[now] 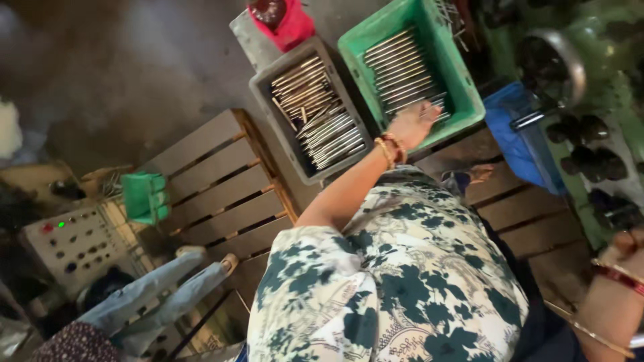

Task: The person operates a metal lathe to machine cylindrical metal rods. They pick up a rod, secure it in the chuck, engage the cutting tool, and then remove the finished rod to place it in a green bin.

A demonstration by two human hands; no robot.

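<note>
The work in hand looked like sorting through metal rods. The person's left hand (410, 124), just right of the frame's centre, lay on the near ends of the rods (402, 67) in the green crate (463, 74) at the upper middle. Its fingers were spread loosely across several rods. Whether any rod was actually pinched between them could not be told.

The right hand (620, 258) sat at the lower right edge, mostly cut off by the frame. Its grip and anything it might have held could not be made out.

As a judgement, lifting one rod cleanly from that packed layer would call for the fingers to close on a single end and separate it from its neighbours.

By count there were two crates of rods, the green one and a grey crate (268, 100) just to its left, with its own rods (318, 114) in looser bundles. The rods in each were too many and too close to number.

There was one small green bin (144, 196) at the left on a wooden pallet (215, 181) and one red object (285, 20) at the top. One control panel (74, 245) stood at the far left. One other person's legs in jeans (154, 295) showed at the lower left.
</note>
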